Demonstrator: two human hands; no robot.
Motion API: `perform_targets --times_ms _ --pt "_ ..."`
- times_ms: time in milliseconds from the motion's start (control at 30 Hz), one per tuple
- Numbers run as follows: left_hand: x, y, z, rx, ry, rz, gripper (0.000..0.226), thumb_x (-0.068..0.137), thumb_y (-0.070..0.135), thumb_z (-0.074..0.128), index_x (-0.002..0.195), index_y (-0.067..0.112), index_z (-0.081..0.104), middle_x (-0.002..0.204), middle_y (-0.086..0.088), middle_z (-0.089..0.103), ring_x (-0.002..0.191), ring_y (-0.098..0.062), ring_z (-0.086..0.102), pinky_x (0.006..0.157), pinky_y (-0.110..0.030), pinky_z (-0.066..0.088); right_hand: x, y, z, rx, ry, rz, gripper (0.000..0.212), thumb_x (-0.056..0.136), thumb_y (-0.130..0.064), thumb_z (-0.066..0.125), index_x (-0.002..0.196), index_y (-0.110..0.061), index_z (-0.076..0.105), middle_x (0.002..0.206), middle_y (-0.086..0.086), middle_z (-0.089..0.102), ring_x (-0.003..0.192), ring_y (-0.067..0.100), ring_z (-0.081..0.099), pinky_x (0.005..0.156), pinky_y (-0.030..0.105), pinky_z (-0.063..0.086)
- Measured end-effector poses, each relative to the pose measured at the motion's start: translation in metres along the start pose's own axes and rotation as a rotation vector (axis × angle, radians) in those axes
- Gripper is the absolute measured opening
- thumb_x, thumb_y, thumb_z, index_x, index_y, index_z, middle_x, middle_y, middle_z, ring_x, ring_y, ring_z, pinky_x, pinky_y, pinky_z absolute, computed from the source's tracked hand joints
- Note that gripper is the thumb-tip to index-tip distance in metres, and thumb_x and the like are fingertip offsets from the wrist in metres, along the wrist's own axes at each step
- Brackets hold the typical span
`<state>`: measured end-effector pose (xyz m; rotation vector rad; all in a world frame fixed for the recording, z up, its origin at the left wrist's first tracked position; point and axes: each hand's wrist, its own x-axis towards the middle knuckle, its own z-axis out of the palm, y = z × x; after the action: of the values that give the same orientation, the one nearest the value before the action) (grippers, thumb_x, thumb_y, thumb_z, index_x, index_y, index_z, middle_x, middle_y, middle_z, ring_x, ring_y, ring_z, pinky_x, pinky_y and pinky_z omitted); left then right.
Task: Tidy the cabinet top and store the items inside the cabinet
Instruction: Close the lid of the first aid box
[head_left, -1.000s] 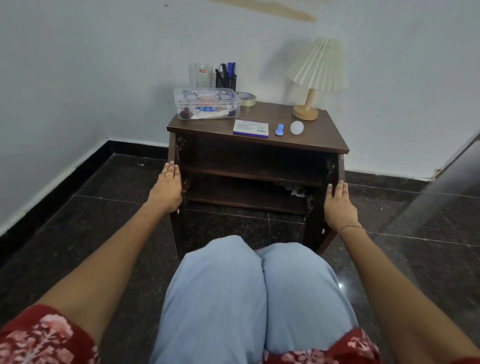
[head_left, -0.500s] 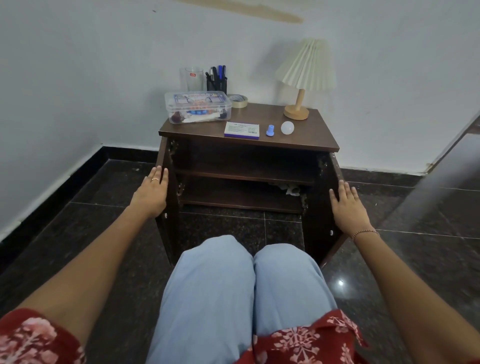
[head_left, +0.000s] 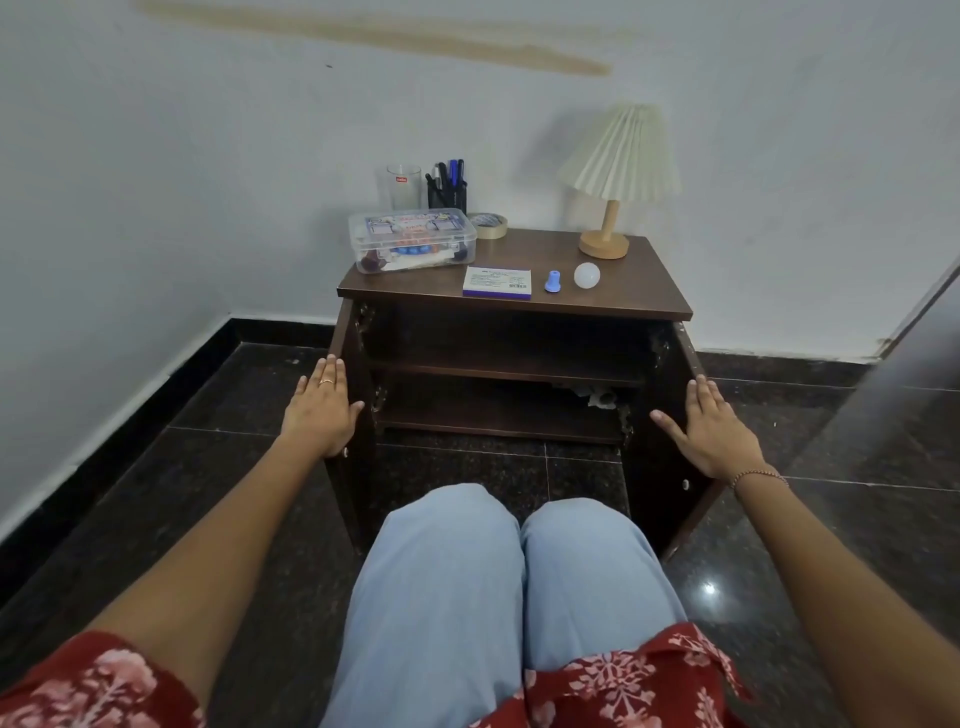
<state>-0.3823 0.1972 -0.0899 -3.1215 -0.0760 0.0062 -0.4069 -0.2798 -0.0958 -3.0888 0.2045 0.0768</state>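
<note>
1. Pressing flat, the left hand (head_left: 321, 410) and right hand (head_left: 712, 430) lie spread on the cabinet (head_left: 519, 306) doors, grasping nothing, probably to keep the shelves reachable.
2. On the cabinet top stand the plastic box (head_left: 413, 240), card pack (head_left: 497, 282) and lamp (head_left: 618, 176), none stored yet.

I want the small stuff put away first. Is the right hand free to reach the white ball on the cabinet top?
Probably yes: the right hand lies flat on the open door, holding nothing, and the white ball sits near the front edge with nothing over it.
</note>
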Motion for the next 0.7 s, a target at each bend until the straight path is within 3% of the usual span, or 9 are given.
perform_targets --times_ms 200,700 --pt "-0.001 0.004 0.0 -0.062 0.035 -0.005 0.07 0.099 0.047 0.024 0.15 0.003 0.003 0.159 -0.013 0.001 0.148 -0.024 0.002 0.12 -0.04 0.009 0.002 0.003 0.004 0.088 0.028 0.006 0.097 0.079 -0.071 0.002 0.15 -0.005 0.003 0.16 0.009 -0.003 0.148 0.019 -0.004 0.12 0.036 0.005" --pt "0.006 -0.023 0.015 0.009 0.108 0.068 0.068 0.099 0.045 0.025 0.15 0.004 0.008 0.159 -0.012 0.007 0.147 -0.023 0.005 0.119 -0.039 0.01 0.003 0.013 0.008 -0.058 0.067 -0.016 0.096 0.08 -0.07 0.003 0.15 -0.006 0.002 0.16 0.007 -0.005 0.148 0.018 -0.002 0.12 0.036 0.011"
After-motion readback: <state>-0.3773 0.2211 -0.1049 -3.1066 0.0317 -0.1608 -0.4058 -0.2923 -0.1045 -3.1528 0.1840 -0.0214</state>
